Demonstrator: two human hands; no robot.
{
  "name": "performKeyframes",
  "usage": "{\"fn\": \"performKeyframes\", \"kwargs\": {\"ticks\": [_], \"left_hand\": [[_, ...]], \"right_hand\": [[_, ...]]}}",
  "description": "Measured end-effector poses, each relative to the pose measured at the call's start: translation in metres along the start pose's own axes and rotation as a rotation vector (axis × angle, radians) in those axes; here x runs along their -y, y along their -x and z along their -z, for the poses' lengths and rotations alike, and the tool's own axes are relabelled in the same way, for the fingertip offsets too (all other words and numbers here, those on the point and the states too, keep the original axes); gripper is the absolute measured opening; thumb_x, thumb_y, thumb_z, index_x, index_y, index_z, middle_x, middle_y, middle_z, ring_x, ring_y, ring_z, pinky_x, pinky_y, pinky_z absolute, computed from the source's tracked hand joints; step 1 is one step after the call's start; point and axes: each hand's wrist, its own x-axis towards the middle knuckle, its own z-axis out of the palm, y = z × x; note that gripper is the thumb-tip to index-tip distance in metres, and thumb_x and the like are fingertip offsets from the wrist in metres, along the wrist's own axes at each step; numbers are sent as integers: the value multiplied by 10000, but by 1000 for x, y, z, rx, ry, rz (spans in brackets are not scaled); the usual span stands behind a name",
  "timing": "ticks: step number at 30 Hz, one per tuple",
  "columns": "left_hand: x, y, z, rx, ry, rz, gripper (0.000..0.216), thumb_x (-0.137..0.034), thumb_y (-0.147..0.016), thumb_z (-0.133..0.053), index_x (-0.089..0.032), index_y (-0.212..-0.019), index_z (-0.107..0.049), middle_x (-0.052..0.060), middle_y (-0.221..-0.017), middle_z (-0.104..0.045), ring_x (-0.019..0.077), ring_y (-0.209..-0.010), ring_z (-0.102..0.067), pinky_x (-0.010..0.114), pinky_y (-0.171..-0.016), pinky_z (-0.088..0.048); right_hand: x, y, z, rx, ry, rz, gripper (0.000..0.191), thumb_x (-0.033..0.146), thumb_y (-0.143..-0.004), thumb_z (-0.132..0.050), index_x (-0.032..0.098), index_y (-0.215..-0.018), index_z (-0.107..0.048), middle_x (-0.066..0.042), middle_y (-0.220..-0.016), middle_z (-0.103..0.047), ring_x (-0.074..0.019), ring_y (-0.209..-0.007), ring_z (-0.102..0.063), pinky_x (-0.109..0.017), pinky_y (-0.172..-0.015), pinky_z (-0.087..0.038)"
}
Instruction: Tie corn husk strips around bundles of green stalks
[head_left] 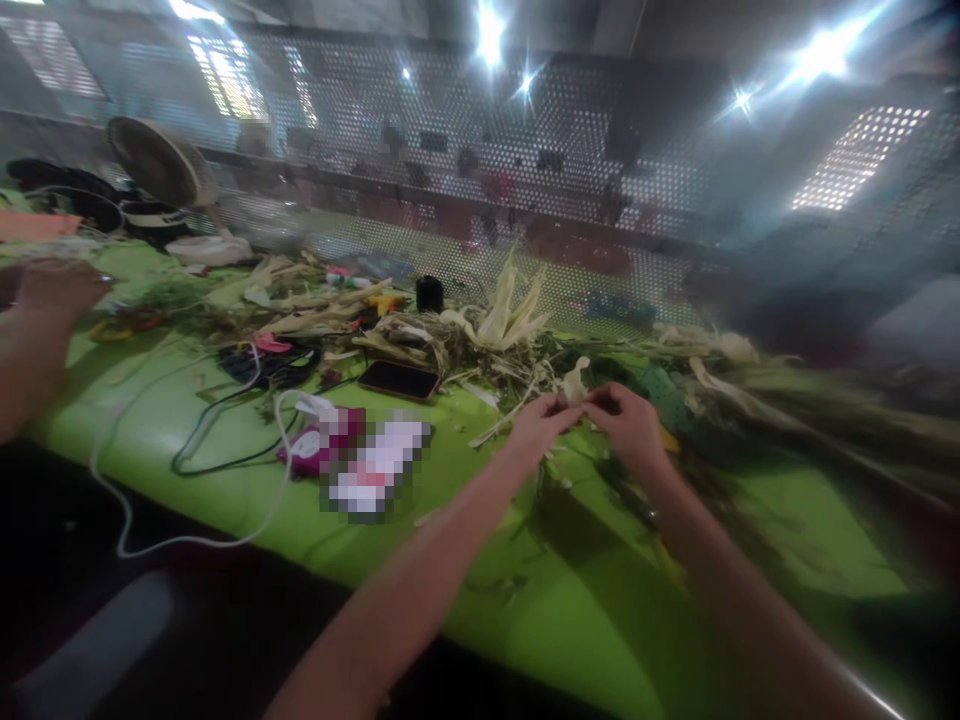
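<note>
Where the fingertips meet, L hand [536, 425] and R hand [628, 425] are both pinched shut on a small pale husk bit [576, 385]. It's held between them just above the table [600, 600], wrists low, prob. so the thin piece stays taut and close to the eye. Motion blur hides exactly how the fingers lie.

Right behind the grip sits the husk pile [501, 318], w/ green stems running off to the R side. Loose scraps lie under the hands, within easy reach I'd judge.

Left of the grip: a phone [399, 381] lying flat, then cables [225, 440] trailing to the near edge. Beyond-left, a small black cup [429, 293] stands upright — contents can't be seen. Far left, another person's hand [56, 288], well apart from the grip, and a fan [159, 162] behind it.
</note>
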Motion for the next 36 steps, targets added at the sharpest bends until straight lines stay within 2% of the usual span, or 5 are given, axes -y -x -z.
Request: {"fn": "performKeyframes", "kwargs": {"ticks": [5,16,22,30,36], "left_hand": [[-2,-1,2,-45,131,46,105,-201,-669,-704,-153,-676,-611,2,-675,-588,105,-659,-552,255,-704,-433],[-8,2,2,-99,309,222,58,-154,-669,-670,-154,-696,-619,4,-673,-596,99,-616,-528,270,-663,-463],[-6,3,-1,-97,302,138,135,-167,-648,-713,-167,-680,-582,-11,-688,-588,103,-662,-555,258,-689,-440],[-3,-1,1,-35,-114,-51,188,-329,-726,-690,-158,-731,-611,-4,-701,-576,118,-696,-516,255,-689,-393],[-4,-6,13,27,-338,-152,215,-373,-753,-670,-160,-762,-643,-8,-723,-606,124,-704,-505,264,-699,-379]], "right_hand": [[-4,-2,2,99,-111,54,193,354,-723,-735,193,-828,-714,-32,-765,-717,-187,-702,-650,-308,-658,-519],[-14,-4,9,154,92,292,118,318,-812,-687,238,-869,-753,-41,-827,-731,-204,-768,-671,-322,-718,-523],[-9,0,1,74,-18,63,173,365,-771,-698,194,-797,-709,-23,-730,-696,-177,-664,-618,-289,-622,-479],[-1,-2,0,18,-237,-177,265,351,-614,-781,181,-756,-636,9,-651,-632,-147,-613,-566,-272,-593,-453],[-5,-6,5,198,-343,-363,397,417,-547,-851,158,-788,-669,1,-674,-643,-131,-615,-552,-272,-621,-440]]}}
